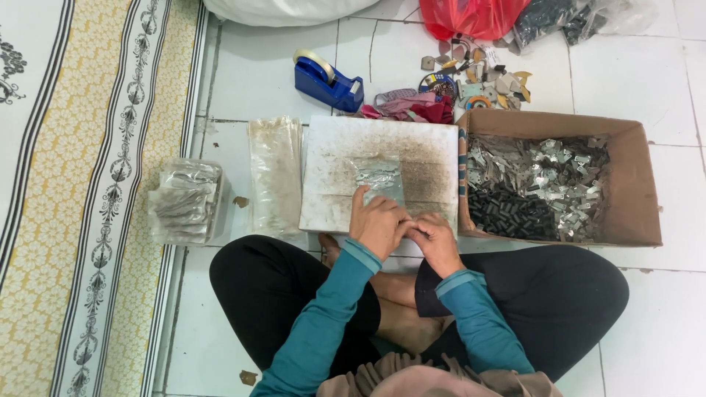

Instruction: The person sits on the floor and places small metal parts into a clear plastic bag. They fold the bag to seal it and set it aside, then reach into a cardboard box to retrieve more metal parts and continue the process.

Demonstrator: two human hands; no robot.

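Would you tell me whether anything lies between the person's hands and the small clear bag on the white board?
Nothing visible does. The left hand already rests on the near end of the small clear bag, and the right hand sits right beside it on the white board.

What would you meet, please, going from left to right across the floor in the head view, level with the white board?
Patterned mat → stack of filled clear bags → pile of empty clear bags → white board with a small clear bag on it → cardboard box of metal parts.
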